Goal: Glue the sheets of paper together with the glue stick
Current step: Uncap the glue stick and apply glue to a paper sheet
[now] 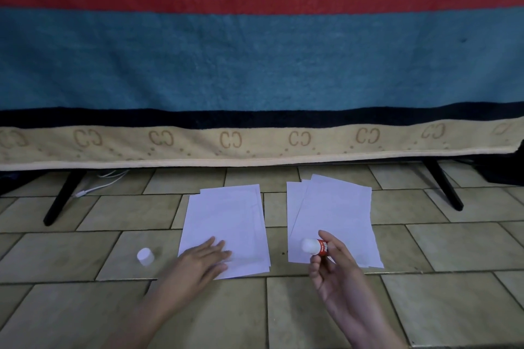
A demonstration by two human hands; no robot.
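Over right paper stack (334, 215), right hand (337, 272) grip grasping glue stick (316, 246); label unreadable; left hand (198, 261) flat.

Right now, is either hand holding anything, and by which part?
The right hand holds the glue stick by its red base end, white tip free. The left hand only presses flat on the left paper stack.

Brightness: dim, muted, bluish cast overall.
Light source: soft and diffuse, direction unclear.
Shadows: faint beside the hands on the floor (85, 252); deep under the blanket (255, 65) edge.
Glare: none on the sheets.
Distortion: wide-angle bowing along the blanket hem.
Sharpness: slightly soft throughout, softer toward the corners.
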